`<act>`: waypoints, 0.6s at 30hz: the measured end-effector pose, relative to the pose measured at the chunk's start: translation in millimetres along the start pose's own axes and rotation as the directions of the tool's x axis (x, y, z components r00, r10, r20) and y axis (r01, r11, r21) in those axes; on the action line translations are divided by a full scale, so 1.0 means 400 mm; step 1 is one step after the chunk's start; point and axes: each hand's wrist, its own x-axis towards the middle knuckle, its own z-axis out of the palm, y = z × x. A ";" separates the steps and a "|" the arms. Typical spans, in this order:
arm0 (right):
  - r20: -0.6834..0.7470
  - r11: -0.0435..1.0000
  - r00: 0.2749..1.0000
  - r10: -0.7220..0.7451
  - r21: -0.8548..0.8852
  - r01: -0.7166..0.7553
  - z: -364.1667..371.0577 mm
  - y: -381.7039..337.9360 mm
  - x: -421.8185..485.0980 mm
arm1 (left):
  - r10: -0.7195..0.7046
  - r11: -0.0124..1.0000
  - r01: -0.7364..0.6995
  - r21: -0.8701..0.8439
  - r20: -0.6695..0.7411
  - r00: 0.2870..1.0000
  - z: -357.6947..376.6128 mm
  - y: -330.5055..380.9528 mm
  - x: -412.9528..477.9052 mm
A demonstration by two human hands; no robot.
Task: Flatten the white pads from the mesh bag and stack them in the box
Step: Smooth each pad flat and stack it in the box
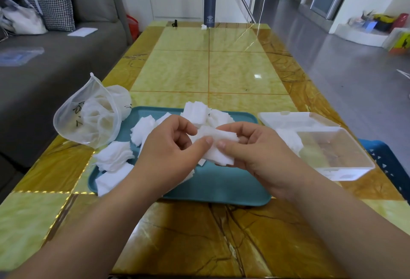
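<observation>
Pads first: one pad (pixel 224 136) is up in the air over the middle of the tray (pixel 221 185), and I have it clamped from both sides. My left hand (pixel 170 152) pinches its left end, thumb on top and fingers curled beneath. My right hand (pixel 255 152) pinches the right end the same way. The two thumbs lie near each other on the pad's upper face, not quite touching. The pad looks creased rather than flat.

On the tray I count five loose heaps (pixel 143 130) of pads: two at its far edge, one left of centre, one hanging over its left edge and one at its near-left corner. My hands hide part of the tray, so there may be more.

One mesh bag (pixel 88 118) sits at the left edge of the tabletop (pixel 208 67), touching the tray's far-left corner. Its mouth gapes and pads show inside, but I cannot count them.

One clear box (pixel 332 154) stands just beside the tray, near the tabletop's right edge, with its lid (pixel 297 120) open behind it. A stack (pixel 288 138) of pads fills its left end.

One flask (pixel 209 5) stands at the tabletop's far edge, with a white scrap (pixel 203 26) beside it.
</observation>
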 end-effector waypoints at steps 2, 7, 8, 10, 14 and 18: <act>-0.010 0.998 1.000 0.023 0.058 -0.023 -0.004 -0.003 0.003 | -0.124 0.987 0.129 -0.092 0.057 0.991 -0.005 0.003 0.007; -0.022 0.990 0.998 0.067 0.123 -0.064 -0.009 -0.004 0.005 | -0.256 0.886 0.339 -0.316 0.274 0.927 -0.006 0.007 0.006; -0.024 0.989 0.997 0.069 0.135 -0.065 -0.009 -0.004 0.006 | -0.229 0.902 0.313 -0.298 0.283 0.931 -0.006 0.008 0.004; -0.014 0.982 0.997 0.072 0.174 -0.069 -0.011 -0.004 0.008 | -0.202 0.901 0.297 -0.315 0.298 0.933 -0.005 0.008 0.004; 0.019 0.977 0.997 0.075 0.199 -0.077 -0.015 -0.007 0.010 | -0.218 0.816 0.393 -0.424 0.404 0.888 0.001 0.015 -0.004; -0.003 0.966 0.994 0.105 0.236 -0.101 -0.015 -0.011 0.013 | -0.207 0.703 0.443 -0.557 0.435 0.876 0.002 0.019 0.000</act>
